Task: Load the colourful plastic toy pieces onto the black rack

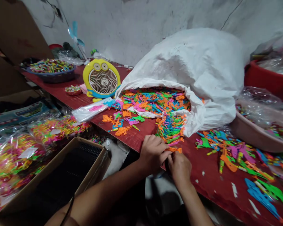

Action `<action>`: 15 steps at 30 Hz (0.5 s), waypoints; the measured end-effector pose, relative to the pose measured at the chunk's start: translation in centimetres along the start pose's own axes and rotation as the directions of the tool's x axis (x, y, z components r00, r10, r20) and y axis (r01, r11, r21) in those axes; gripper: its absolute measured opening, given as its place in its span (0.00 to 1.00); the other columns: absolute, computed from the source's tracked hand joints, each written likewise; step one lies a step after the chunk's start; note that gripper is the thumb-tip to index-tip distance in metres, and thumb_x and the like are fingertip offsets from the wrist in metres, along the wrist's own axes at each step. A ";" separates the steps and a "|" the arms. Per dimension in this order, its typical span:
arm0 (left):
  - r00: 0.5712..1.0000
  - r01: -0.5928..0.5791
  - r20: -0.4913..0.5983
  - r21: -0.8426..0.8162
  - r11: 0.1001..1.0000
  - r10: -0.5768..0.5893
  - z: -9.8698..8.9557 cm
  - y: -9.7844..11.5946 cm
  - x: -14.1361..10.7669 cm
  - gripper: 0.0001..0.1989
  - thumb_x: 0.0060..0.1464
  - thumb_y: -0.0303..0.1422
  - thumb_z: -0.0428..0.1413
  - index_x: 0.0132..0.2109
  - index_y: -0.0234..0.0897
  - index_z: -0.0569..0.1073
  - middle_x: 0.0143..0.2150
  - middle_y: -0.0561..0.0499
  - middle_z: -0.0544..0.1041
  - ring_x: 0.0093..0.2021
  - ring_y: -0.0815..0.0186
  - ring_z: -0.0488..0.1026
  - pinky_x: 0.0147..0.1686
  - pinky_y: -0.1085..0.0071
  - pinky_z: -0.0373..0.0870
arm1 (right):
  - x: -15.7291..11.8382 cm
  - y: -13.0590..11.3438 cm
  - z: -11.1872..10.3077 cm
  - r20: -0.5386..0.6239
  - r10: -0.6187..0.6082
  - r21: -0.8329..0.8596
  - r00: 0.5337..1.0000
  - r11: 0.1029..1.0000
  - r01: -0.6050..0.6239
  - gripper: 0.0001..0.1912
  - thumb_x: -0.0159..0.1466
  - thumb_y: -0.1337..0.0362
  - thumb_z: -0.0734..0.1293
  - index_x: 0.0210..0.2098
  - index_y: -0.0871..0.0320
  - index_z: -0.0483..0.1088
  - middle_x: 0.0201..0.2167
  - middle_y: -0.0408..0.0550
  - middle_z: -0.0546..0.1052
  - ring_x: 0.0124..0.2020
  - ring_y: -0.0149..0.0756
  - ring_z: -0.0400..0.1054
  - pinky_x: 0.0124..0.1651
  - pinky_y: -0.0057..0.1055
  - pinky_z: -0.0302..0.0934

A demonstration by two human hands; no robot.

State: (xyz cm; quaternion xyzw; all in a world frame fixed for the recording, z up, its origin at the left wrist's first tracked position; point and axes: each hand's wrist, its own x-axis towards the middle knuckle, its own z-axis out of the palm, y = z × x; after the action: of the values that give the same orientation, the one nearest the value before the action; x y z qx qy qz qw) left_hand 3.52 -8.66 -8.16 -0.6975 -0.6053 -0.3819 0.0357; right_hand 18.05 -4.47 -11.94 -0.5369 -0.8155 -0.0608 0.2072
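My left hand [154, 153] is closed, its fingers bent round an orange plastic piece [174, 149] at the table's front edge. Close beside it, my right hand [180, 167] is closed too, at the right end of the same orange piece; its fingertips are partly hidden. Just beyond the hands lies a stacked row of small coloured plastic pieces [171, 127]. The row runs from the mouth of a large white sack [191, 66], which holds a heap of similar pieces [153, 99].
A yellow fan [103, 78] stands left of the sack on the red table [141, 128]. Loose toys [228, 160] and a pink basin [261, 125] are at the right. An open cardboard box [105, 160] and bagged toys [19, 153] sit at the lower left.
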 end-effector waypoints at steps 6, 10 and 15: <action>0.999 -0.007 0.053 0.054 0.999 0.004 0.1 -0.4 0.5 0.18 0.65 0.42 0.49 0.32 0.41 0.77 0.30 0.51 0.76 0.36 0.64 0.67 0.41 0.62 0.55 | 0.8 -1.0 -0.6 0.132 0.106 -0.026 0.986 0.994 -0.103 0.10 0.66 0.64 0.60 0.36 0.59 0.73 0.25 0.52 0.75 0.24 0.37 0.66 0.27 0.31 0.43; 0.994 -0.011 0.111 0.078 0.997 0.002 -0.4 0.0 1.1 0.20 0.66 0.41 0.48 0.29 0.42 0.76 0.29 0.52 0.75 0.34 0.64 0.65 0.41 0.62 0.53 | 1.4 -1.3 -0.8 0.247 0.189 -0.027 0.950 0.982 -0.189 0.12 0.68 0.62 0.59 0.40 0.59 0.72 0.25 0.51 0.75 0.24 0.37 0.66 0.27 0.31 0.43; 0.993 -0.012 0.115 0.072 0.997 0.004 -0.5 -0.1 1.7 0.17 0.65 0.38 0.52 0.29 0.40 0.76 0.28 0.52 0.75 0.33 0.65 0.66 0.42 0.61 0.53 | 2.1 -1.9 -1.7 0.412 0.249 -0.017 0.876 0.964 -0.266 0.16 0.70 0.59 0.55 0.50 0.59 0.69 0.30 0.50 0.76 0.29 0.36 0.69 0.31 0.29 0.50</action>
State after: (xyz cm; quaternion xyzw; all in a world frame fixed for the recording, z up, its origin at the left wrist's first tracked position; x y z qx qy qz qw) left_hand 3.11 -7.52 -6.86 -0.7188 -0.6171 -0.3188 0.0280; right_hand 16.07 -4.08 -9.34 -0.6370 -0.7631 0.0979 0.0483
